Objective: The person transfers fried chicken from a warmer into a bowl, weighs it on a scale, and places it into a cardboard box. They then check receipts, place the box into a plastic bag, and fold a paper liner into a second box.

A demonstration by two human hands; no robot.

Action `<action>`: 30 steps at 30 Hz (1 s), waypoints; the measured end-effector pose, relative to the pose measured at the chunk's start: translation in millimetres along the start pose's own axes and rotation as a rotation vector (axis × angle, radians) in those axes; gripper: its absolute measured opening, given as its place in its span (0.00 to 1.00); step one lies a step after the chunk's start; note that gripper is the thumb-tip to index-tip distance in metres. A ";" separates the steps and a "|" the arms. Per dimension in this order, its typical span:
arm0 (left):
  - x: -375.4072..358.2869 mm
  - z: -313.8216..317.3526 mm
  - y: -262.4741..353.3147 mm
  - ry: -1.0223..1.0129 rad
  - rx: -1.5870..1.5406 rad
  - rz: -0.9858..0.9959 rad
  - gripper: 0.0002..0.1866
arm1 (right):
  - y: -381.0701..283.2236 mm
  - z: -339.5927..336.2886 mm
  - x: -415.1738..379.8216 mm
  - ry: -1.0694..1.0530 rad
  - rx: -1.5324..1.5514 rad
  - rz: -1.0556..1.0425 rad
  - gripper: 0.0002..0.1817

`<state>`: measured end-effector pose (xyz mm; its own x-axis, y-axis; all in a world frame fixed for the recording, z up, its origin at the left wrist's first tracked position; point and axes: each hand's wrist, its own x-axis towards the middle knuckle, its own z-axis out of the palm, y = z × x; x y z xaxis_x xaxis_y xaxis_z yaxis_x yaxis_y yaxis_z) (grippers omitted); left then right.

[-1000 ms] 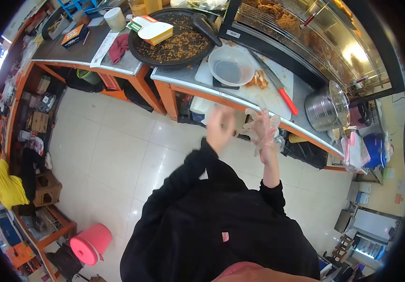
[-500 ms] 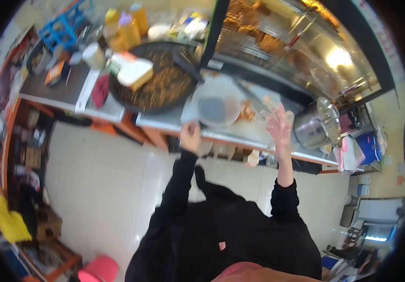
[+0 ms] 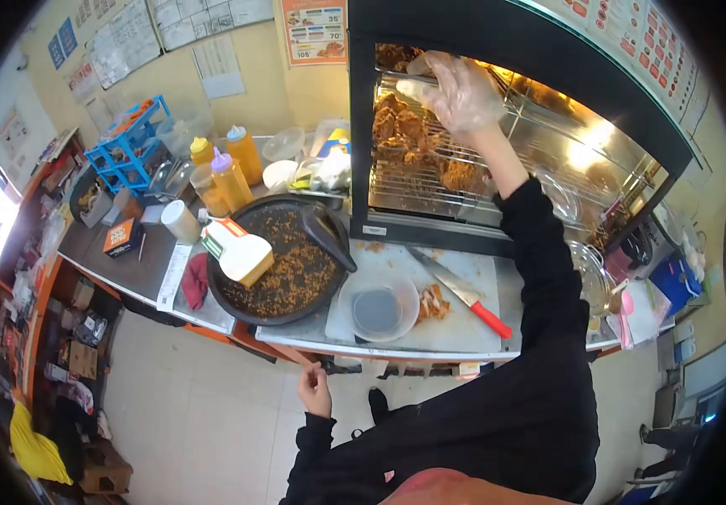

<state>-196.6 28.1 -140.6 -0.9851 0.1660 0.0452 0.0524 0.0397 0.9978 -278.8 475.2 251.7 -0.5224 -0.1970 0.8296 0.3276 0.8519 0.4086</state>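
My right hand (image 3: 457,97), in a clear plastic glove, is raised at the opening of a lit warming cabinet (image 3: 497,238). Its fingers are apart and nothing shows in them. Pieces of fried food (image 3: 401,126) lie on the wire rack just below it. Near the counter's front edge, my left hand (image 3: 316,391) is bare, its thumb and fingers brought together; what it holds, if anything, cannot be made out. A clear plastic bowl (image 3: 378,310), chopped food pieces (image 3: 433,305) and a knife with a red handle (image 3: 455,284) rest on a white cutting board (image 3: 485,337).
A round black pan (image 3: 287,290) with brown crumbs holds a white scoop (image 3: 243,252). Behind it stand sauce bottles (image 3: 230,178) and a blue rack (image 3: 127,151). A metal pot (image 3: 590,273) is at the right. A person in yellow (image 3: 34,442) is at the lower left.
My right hand has risen from above the counter to the cabinet opening. My left hand sits lower in view. The view has tilted up, showing more wall, and the knife is now fully visible.
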 end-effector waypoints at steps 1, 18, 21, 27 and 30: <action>2.7 5.1 7.2 0.004 -0.012 0.015 0.07 | 10.3 26.7 13.9 -0.094 0.050 0.001 0.24; 29.9 40.8 26.8 0.080 -0.095 0.052 0.05 | 38.4 99.5 99.4 -0.849 0.051 0.059 0.25; 31.1 39.3 38.2 0.072 -0.117 0.044 0.05 | 26.5 88.4 94.5 -0.837 -0.030 0.003 0.24; 29.1 28.4 36.6 0.073 -0.120 0.096 0.05 | 20.9 69.3 90.1 -0.828 -0.087 -0.050 0.22; 28.4 28.4 43.0 0.074 -0.107 0.088 0.04 | 22.0 68.2 84.9 -0.836 0.019 0.151 0.21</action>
<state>-217.7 62.5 -97.7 -0.9871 0.0907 0.1321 0.1253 -0.0774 0.9891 -369.6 510.2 305.2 -0.8865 0.3367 0.3175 0.4314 0.8495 0.3036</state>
